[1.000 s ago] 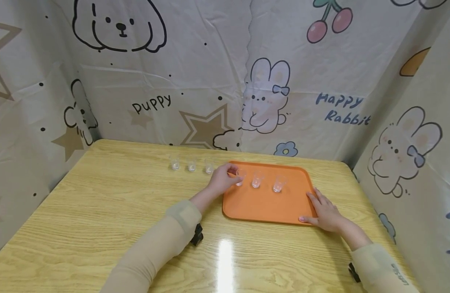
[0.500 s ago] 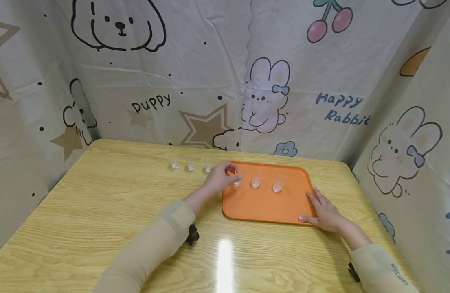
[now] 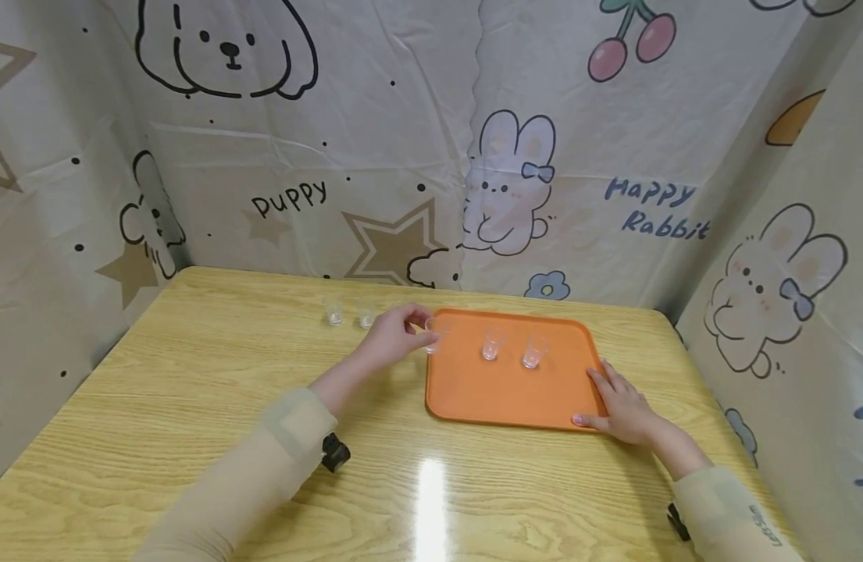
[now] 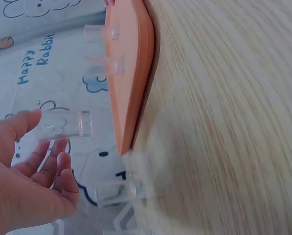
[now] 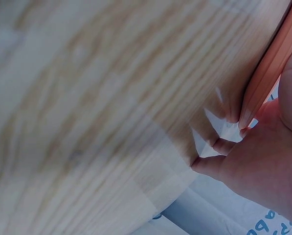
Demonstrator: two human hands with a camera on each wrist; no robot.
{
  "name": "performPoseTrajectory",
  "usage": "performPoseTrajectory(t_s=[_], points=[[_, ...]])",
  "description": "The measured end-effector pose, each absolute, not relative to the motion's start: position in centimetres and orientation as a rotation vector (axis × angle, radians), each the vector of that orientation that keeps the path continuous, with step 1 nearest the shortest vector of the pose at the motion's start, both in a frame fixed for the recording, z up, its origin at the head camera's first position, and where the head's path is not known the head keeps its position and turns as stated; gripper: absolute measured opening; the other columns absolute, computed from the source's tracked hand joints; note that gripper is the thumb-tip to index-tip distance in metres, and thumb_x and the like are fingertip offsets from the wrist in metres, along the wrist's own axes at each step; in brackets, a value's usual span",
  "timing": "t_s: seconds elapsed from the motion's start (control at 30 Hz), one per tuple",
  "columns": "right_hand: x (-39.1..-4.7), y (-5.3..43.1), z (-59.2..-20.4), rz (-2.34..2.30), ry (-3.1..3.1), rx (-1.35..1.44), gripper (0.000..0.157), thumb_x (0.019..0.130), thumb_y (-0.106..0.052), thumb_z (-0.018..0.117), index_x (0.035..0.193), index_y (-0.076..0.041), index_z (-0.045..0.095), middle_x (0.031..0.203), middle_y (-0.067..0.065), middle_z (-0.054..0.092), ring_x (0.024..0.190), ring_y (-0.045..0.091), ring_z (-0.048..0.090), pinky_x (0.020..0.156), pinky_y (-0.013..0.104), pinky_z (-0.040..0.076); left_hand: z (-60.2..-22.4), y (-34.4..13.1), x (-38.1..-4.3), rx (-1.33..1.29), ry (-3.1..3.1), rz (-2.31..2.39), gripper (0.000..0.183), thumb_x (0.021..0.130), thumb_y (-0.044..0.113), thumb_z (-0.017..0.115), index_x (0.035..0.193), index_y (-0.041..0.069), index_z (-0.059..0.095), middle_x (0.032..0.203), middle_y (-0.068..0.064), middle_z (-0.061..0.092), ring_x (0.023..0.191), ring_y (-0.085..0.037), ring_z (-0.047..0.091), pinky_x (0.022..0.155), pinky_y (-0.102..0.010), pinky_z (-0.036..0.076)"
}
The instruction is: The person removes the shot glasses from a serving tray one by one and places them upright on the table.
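My left hand (image 3: 394,336) pinches a small clear cup (image 3: 431,336) between thumb and fingers. In the left wrist view that cup (image 4: 65,124) is off the table, beside the left end of the orange tray (image 3: 508,398). Two similar clear cups (image 3: 492,345) stand upright on the tray, towards its back. On the table left of the tray are more clear cups (image 3: 334,314); one (image 4: 120,192) stands just past my left hand and is hidden by it in the head view. My right hand (image 3: 628,414) rests spread at the tray's right front corner, fingertips touching the table.
A wood-grain table (image 3: 262,453) carries everything. Behind it and at both sides hangs a pale printed cloth (image 3: 389,140) with cartoon animals. Light glares on the table in front of the tray.
My left hand has moved left with the cup, taking it from the tray's back left part to its left rim. The right hand, tray and its other two cups have stayed put.
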State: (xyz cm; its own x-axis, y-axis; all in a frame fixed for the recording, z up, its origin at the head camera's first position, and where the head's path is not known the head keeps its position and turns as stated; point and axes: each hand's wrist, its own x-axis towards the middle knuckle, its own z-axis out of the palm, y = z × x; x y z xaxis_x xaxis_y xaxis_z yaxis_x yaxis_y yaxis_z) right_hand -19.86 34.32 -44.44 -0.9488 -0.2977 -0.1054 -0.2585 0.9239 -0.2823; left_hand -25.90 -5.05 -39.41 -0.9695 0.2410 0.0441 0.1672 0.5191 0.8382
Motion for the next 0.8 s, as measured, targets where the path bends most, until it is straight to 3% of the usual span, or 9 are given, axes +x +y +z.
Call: performPoseTrajectory(t_s=[0.8], points=[[-19.6, 34.1, -44.1, -0.399, 2.938, -0.428, 0.092, 0.082, -0.047, 0.068, 0.141, 0.009, 0.027, 0.147, 0.036, 0.013, 0.127, 0.061, 0.022, 0.092, 0.073, 0.026, -42.0, -10.1, -25.4, 0.313, 2.685, 1.447, 0.034, 0.086, 0.018, 0.070, 0.116, 0.004, 0.060, 0.108, -0.009, 0.063, 0.095, -0.022, 0.055, 0.083, -0.034, 0.046]])
